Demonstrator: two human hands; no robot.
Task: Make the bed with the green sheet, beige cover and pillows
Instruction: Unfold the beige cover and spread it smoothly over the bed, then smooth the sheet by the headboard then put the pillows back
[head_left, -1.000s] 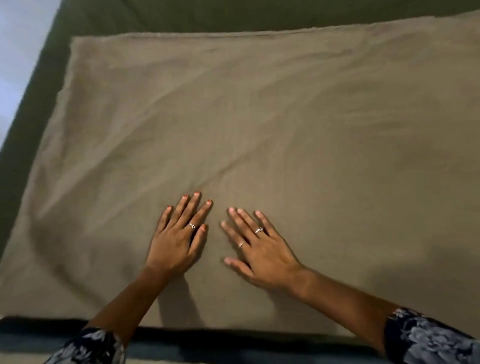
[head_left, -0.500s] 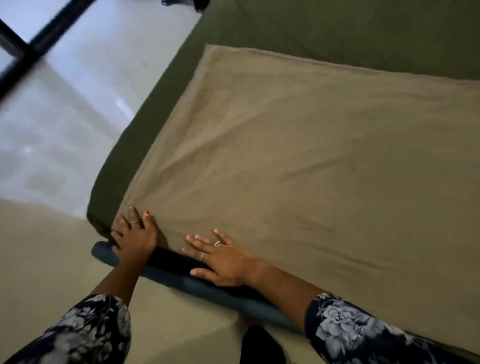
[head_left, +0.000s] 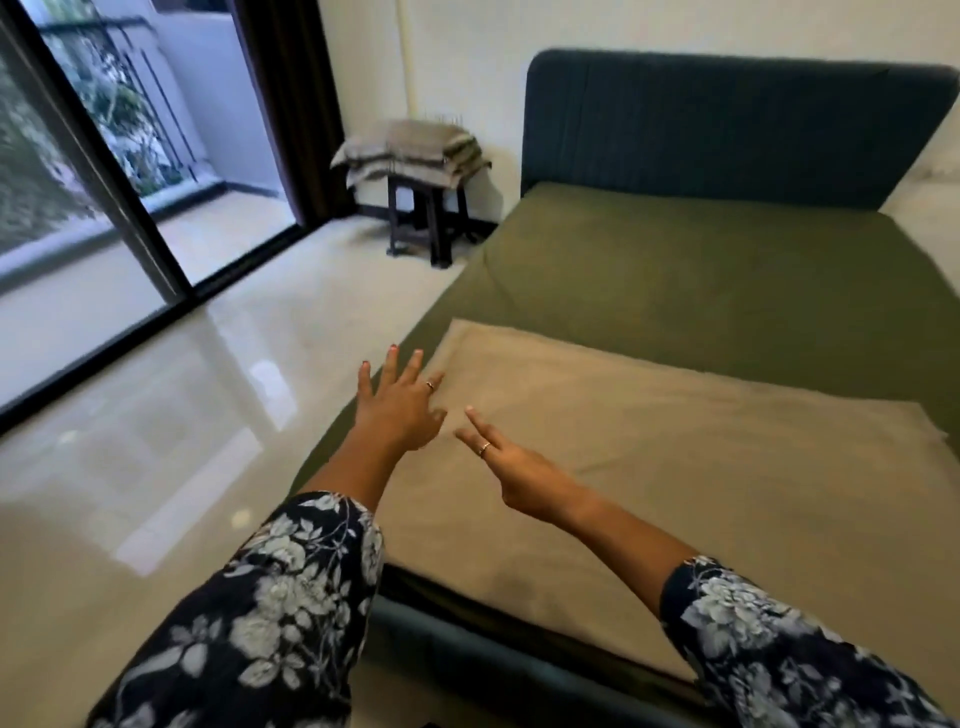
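Smooth beige cover (head_left: 675, 467) lies folded flat on the matte green sheet (head_left: 701, 280); left hand (head_left: 400, 410) and right hand (head_left: 519, 467), pressed flat before, now hover spread, empty.

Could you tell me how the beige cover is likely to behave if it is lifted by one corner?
The beige cover looks thin and lies in soft creases, so it would probably drape limply. It seems light, and may slide on the smooth green sheet.
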